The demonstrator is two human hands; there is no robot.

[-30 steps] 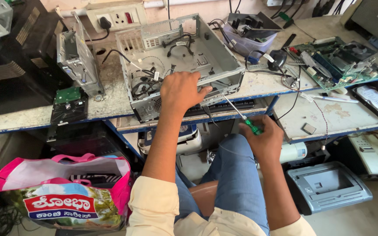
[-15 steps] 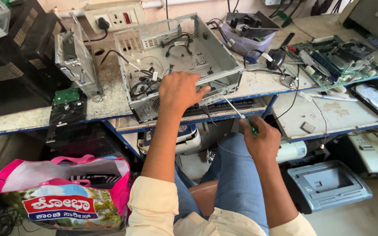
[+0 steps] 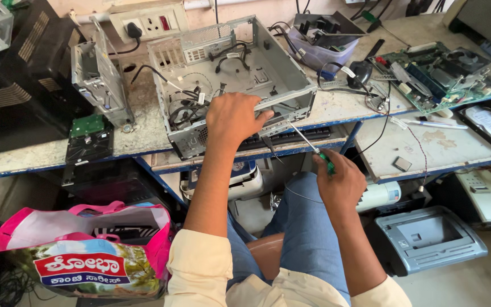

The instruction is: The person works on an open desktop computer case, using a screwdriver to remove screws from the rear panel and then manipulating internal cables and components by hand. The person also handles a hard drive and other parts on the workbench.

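An open grey metal computer case (image 3: pixel 268 68) with loose cables inside lies on the workbench (image 3: pixel 143 136). My left hand (image 3: pixel 231 116) grips the case's near edge. My right hand (image 3: pixel 339 182) holds a green-handled screwdriver (image 3: pixel 308 142) below the bench edge, its thin shaft pointing up-left toward the case's near right corner. I sit with blue-trousered legs under the bench.
A metal drive cage (image 3: pixel 95 74) and a green-topped hard drive (image 3: pixel 89 136) lie left of the case. A green motherboard (image 3: pixel 444 68) sits at right. A pink carry bag (image 3: pixel 86 250) stands at lower left, a grey printer (image 3: pixel 427 239) at lower right. A wall socket (image 3: pixel 152 23) is behind.
My right hand has shifted slightly up and left, bringing the screwdriver tip closer to the case's near right corner. My left hand has stayed on the case edge.
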